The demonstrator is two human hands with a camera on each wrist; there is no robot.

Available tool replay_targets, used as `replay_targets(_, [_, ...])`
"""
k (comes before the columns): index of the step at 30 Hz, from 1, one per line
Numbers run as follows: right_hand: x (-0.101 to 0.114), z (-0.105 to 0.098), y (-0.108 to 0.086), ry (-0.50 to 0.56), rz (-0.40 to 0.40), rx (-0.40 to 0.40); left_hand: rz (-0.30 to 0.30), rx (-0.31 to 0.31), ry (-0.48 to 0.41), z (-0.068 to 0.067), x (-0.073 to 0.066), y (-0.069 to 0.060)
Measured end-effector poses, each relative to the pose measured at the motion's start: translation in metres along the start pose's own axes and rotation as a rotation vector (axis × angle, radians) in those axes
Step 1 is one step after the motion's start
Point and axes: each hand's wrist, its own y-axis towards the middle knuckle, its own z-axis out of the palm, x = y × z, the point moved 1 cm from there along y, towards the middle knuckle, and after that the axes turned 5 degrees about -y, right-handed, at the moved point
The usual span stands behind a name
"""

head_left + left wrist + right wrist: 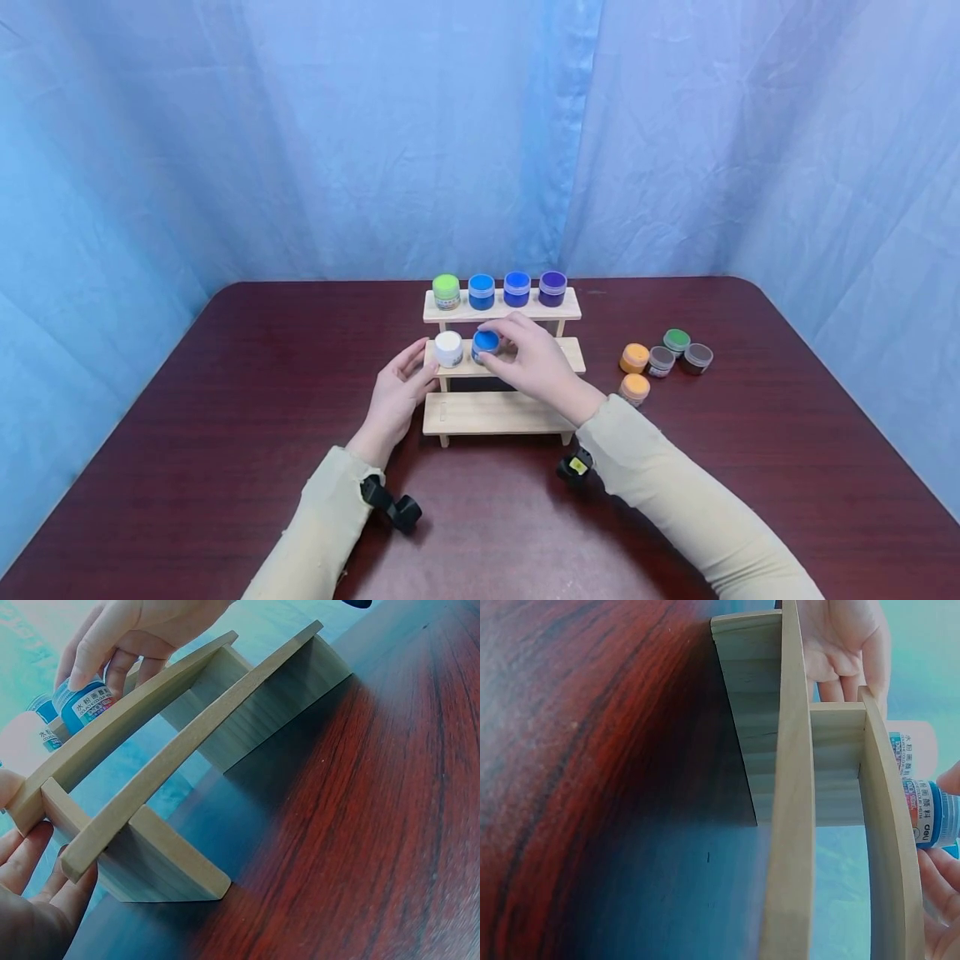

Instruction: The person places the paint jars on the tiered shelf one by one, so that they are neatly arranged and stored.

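Observation:
A three-tier wooden rack (495, 413) stands on the table. My left hand (395, 393) grips its left end at the middle tier; in the left wrist view the thumb and fingers (66, 889) lie about the tier ends. My right hand (534, 357) pinches a blue-lidded paint jar (486, 347) between thumb and fingers, at the middle tier. Left of that jar sits a white paint jar (448, 350). In the right wrist view, the held jar's label (917, 814) faces forward. Light green (446, 292), blue (482, 292), darker blue (517, 289) and purple (552, 288) jars line the top tier.
Right of the rack, several more jars stand on the dark red table (300, 358): two orange ones (634, 358), a green one (677, 340), a grey one (662, 361) and a dark brown one (697, 358). Blue cloth (375, 142) hangs behind the table.

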Motion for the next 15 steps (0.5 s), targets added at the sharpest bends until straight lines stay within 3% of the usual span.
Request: replay_targets(15, [-0.0009, 0.0018, 0.0012, -0.009, 0.006, 0.002, 0.000, -0.002, 0.002, 0.0002, -0.0018, -0.0005])
